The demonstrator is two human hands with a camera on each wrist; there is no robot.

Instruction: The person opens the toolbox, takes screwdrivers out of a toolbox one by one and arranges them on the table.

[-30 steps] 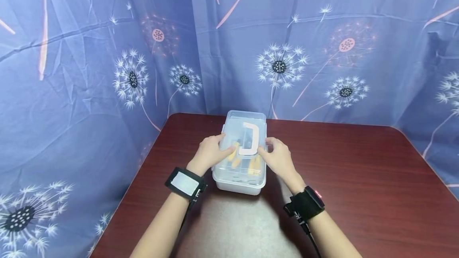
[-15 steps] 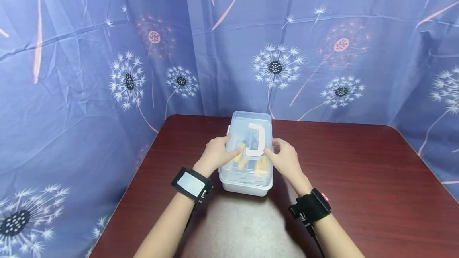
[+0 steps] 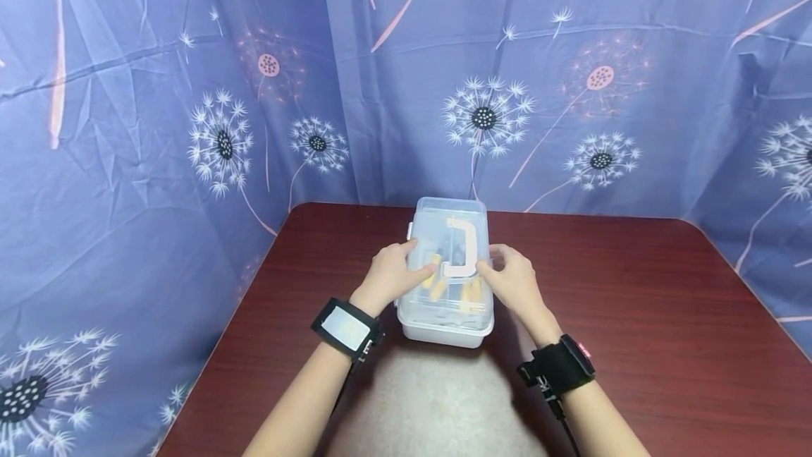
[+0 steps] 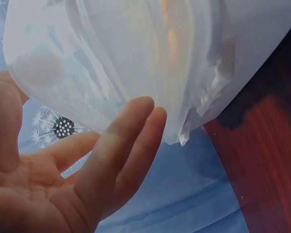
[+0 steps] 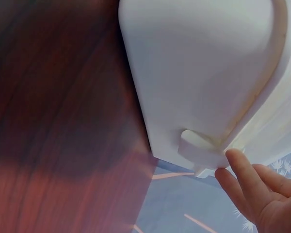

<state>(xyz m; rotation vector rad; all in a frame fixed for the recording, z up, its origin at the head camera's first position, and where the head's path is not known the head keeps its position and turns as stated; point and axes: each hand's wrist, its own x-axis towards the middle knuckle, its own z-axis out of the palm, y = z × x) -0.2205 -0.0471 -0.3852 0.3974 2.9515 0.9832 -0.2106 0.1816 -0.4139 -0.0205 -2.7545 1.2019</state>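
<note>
A clear-lidded plastic storage box (image 3: 444, 333) with a white base stands on the table. Through its lid (image 3: 438, 221), yellow pieces (image 3: 471, 293) show blurred inside. A white carry handle (image 3: 471, 249) lies flat on top. My left hand (image 3: 392, 275) rests on the box's left edge, thumb on the lid. In the left wrist view, its nearly straight fingers (image 4: 131, 141) reach along the lid's side. On the right edge lies my right hand (image 3: 515, 284), thumb on top beside the handle. Its extended fingertips (image 5: 233, 158) are right at a white side latch (image 5: 199, 145) in the right wrist view.
The box is on a dark red wood-grain table (image 3: 634, 288) with a pale glare patch in front of it. A blue dandelion-print curtain (image 3: 406, 125) runs behind the table and along its left side. Each wrist wears a black strap (image 3: 558, 369) with a cable.
The box has shifted a little to the right over the table, both hands moving along with it. The head view has turned slightly. The lid stays down.
</note>
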